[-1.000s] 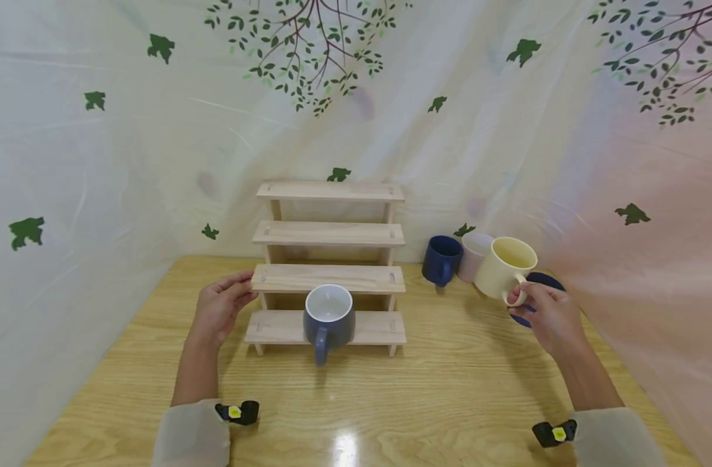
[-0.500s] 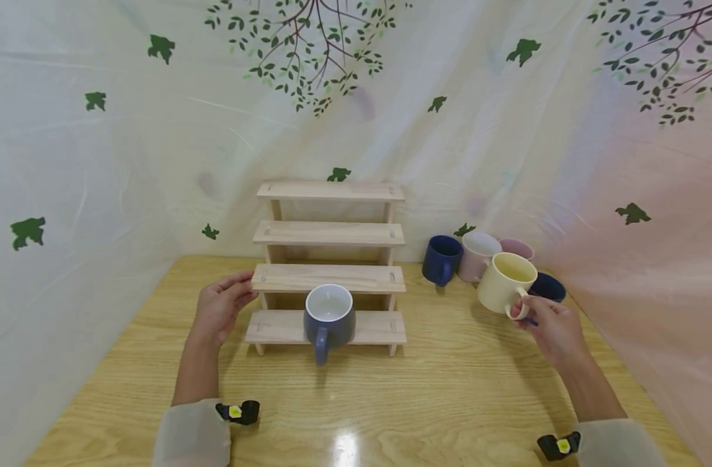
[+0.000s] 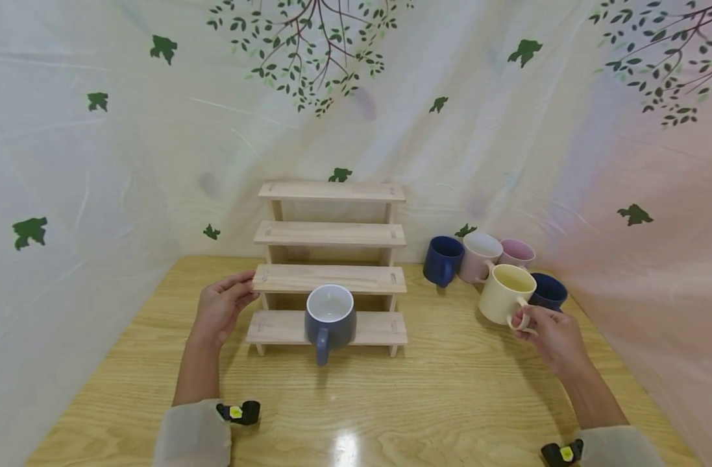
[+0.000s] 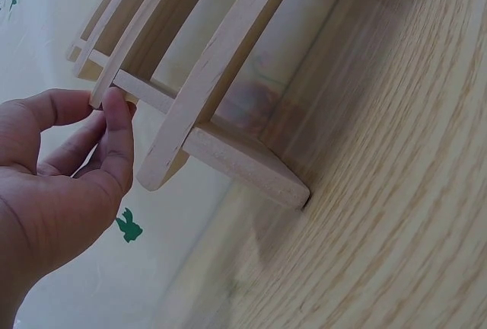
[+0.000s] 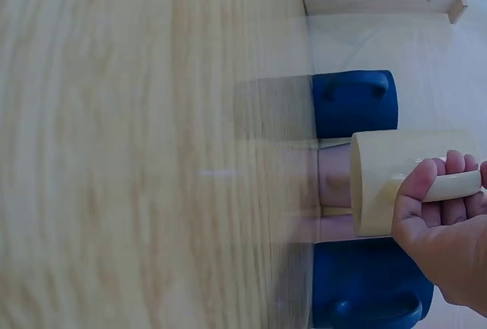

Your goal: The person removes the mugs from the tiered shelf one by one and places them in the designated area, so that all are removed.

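Observation:
At the right, my right hand (image 3: 557, 338) grips the handle of a pale yellow mug (image 3: 502, 301). The right wrist view shows the mug's base (image 5: 356, 184) apart from the tabletop, so it hangs upright in the air. My left hand (image 3: 218, 308) pinches the left end of the second-lowest board of a wooden tiered shelf (image 3: 329, 277); in the left wrist view its thumb and index finger (image 4: 65, 107) are on that board's end. A grey-blue mug (image 3: 330, 318) with a white inside stands on the lowest board, handle toward me.
Behind the yellow mug stand a dark blue mug (image 3: 443, 259), a pale pink mug (image 3: 477, 256), a pink mug (image 3: 516, 251) and another dark blue mug (image 3: 548, 290). A patterned cloth (image 3: 356, 130) hangs behind the wooden table (image 3: 356, 402).
My right hand has brought the yellow mug lower and nearer to me, uncovering the pink mug and more of the right dark blue mug. The left hand has stayed on the shelf.

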{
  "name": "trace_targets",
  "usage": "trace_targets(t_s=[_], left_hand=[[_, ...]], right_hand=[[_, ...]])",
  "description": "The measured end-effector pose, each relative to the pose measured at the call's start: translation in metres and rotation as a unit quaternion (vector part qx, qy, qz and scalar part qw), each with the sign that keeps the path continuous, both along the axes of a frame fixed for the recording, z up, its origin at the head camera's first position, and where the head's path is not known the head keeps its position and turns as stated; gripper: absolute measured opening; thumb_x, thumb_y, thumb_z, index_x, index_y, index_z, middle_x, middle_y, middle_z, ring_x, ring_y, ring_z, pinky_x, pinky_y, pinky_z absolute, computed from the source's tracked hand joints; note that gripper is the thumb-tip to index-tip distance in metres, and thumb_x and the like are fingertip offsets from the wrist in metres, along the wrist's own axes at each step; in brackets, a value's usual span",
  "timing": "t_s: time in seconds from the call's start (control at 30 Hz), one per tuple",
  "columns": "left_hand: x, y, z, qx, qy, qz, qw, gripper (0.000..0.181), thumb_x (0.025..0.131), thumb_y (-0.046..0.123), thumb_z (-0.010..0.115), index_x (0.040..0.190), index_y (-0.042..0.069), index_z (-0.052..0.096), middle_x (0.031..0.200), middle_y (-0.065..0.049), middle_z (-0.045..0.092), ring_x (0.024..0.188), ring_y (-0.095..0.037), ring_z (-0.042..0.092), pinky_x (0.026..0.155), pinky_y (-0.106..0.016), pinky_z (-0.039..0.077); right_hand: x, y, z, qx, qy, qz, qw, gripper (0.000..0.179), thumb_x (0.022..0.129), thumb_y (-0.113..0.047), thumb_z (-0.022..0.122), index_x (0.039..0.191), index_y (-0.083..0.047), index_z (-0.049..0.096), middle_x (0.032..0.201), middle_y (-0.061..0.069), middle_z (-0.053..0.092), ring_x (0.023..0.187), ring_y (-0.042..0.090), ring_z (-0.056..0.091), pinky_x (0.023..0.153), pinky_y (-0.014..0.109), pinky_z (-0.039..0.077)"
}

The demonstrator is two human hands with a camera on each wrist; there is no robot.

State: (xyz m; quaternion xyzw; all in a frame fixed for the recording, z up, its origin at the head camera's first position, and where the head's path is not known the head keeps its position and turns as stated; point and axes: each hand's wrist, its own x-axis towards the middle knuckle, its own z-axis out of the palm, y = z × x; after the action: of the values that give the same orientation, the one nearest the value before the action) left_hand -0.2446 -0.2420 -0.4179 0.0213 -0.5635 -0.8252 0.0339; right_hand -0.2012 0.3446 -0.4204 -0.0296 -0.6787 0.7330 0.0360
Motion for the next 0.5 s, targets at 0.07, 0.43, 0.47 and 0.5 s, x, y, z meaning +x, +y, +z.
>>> trace_targets(t_s=[0.07, 0.43, 0.47, 0.5], left_hand=[[0.0, 0.0, 0.0, 0.0, 0.0, -0.001, 1.0, 0.027, 0.101, -0.003, 0.059, 0.126, -0.008, 0.067, 0.113, -0.003, 0.068, 0.093, -0.012, 0.07, 0.085, -0.022, 0.061], [-0.001, 0.0, -0.001, 0.001, -0.002, -0.001, 1.0, 0.027, 0.101, -0.003, 0.06, 0.126, -0.008, 0.067, 0.112, -0.003, 0.069, 0.092, -0.012, 0.071, 0.085, -0.022, 0.061], [-0.001, 0.0, -0.001, 0.002, -0.001, -0.002, 1.0, 0.026, 0.101, -0.003, 0.06, 0.125, -0.007, 0.068, 0.113, -0.004, 0.069, 0.093, -0.012, 0.071, 0.085, -0.022, 0.061], [-0.002, 0.0, -0.001, 0.003, -0.001, -0.001, 1.0, 0.024, 0.101, -0.003, 0.06, 0.123, -0.006, 0.069, 0.113, -0.004, 0.069, 0.092, -0.012, 0.071, 0.085, -0.022, 0.061]], right_hand=[[0.0, 0.001, -0.002, 0.003, 0.0, 0.003, 1.0, 0.029, 0.106, -0.017, 0.06, 0.089, 0.004, 0.072, 0.083, 0.004, 0.067, 0.079, 0.016, 0.065, 0.07, 0.029, 0.063], [-0.004, 0.002, -0.012, 0.01, -0.007, 0.0, 0.9999, 0.031, 0.106, -0.018, 0.059, 0.087, 0.002, 0.073, 0.081, 0.002, 0.068, 0.078, 0.014, 0.066, 0.069, 0.027, 0.063], [-0.005, 0.002, -0.012, 0.012, -0.008, 0.001, 0.9999, 0.03, 0.106, -0.018, 0.059, 0.088, 0.002, 0.073, 0.081, 0.002, 0.068, 0.079, 0.014, 0.066, 0.069, 0.027, 0.063], [-0.005, 0.002, -0.013, 0.014, -0.01, 0.003, 0.9998, 0.03, 0.106, -0.018, 0.06, 0.089, 0.003, 0.073, 0.082, 0.002, 0.068, 0.079, 0.014, 0.067, 0.07, 0.027, 0.064]])
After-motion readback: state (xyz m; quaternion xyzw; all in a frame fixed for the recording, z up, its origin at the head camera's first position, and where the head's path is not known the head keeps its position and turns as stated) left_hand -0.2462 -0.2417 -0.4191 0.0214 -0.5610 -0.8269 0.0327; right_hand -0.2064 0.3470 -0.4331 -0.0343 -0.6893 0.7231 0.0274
